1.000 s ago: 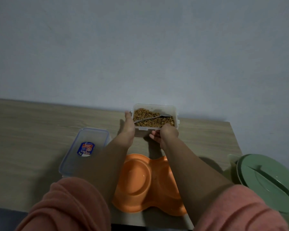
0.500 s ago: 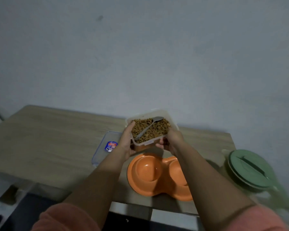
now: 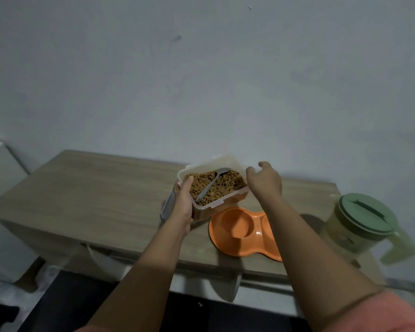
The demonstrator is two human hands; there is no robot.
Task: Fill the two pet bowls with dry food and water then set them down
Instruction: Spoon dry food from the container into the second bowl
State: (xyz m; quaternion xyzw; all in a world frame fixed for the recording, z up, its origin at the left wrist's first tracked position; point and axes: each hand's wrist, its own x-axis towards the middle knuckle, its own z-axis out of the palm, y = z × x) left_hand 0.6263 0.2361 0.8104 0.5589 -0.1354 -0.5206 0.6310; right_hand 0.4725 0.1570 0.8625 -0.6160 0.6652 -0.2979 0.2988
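Hands: 2 | kibble tub [image 3: 228, 161]: 1 | spoon [image 3: 210, 185]: 1 | double bowl [image 3: 237, 230]: 1

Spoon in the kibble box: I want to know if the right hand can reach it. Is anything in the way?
Nothing visible blocks it. The right hand hovers open beside the lidless box, and the spoon lies exposed on the kibble.

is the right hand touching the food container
Apart. The head view shows the right hand lifted beside the food container, with a small gap between them.
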